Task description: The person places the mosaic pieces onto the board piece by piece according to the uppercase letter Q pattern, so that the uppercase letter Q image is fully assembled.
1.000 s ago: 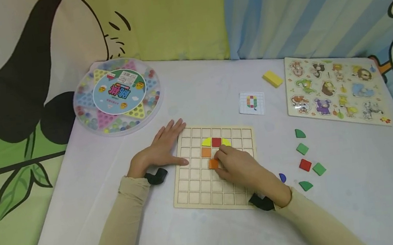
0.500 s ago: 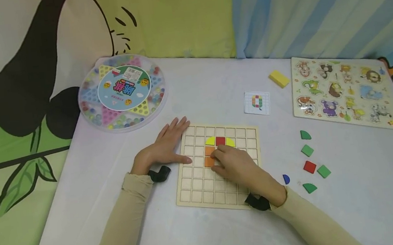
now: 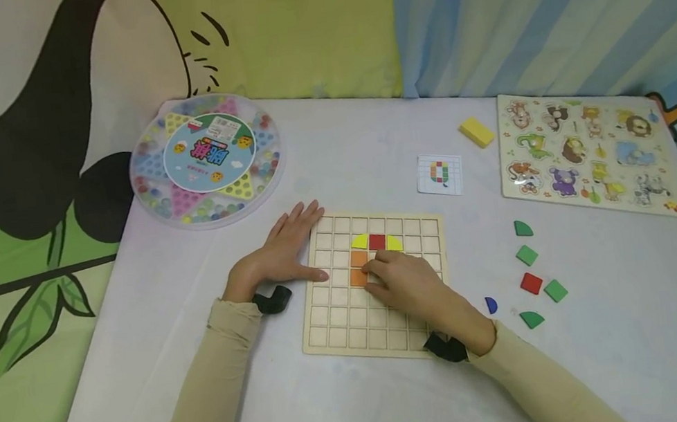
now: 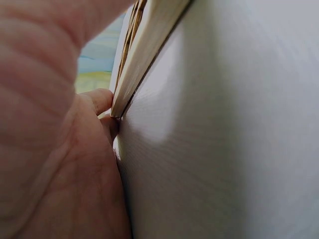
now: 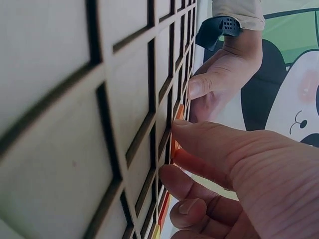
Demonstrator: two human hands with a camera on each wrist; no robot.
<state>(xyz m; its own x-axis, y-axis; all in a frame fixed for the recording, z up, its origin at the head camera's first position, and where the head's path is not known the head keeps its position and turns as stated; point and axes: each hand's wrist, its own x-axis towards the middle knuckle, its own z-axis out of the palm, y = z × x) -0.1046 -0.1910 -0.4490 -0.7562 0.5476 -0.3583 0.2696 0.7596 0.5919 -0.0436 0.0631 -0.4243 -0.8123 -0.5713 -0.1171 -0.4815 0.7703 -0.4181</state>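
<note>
A wooden grid board (image 3: 340,319) lies on the table. My left hand (image 3: 280,252), fingers straight and thumb spread, steadies its left edge; in the left wrist view fingers touch the board's edge (image 4: 142,55). My right hand (image 3: 409,283) has thumb and index finger at an orange square tile (image 3: 358,278), which sits in a cell; the right wrist view shows them pinching the orange tile (image 5: 180,110). Above it sits another orange square (image 3: 358,259). A red square (image 3: 377,242) lies between two yellow quarter-round tiles (image 3: 360,241) in the upper row. The right palm hides several cells.
Right of the board lie a blue half-round (image 3: 491,305), a red square (image 3: 531,284) and several green tiles (image 3: 527,256). Farther back are a pattern card (image 3: 439,174), a yellow block (image 3: 476,132), an animal puzzle (image 3: 589,154) and a round marble game (image 3: 207,160).
My right hand has shifted the second orange square left and into the cell below the first orange one. The left hand stays at the board's edge.
</note>
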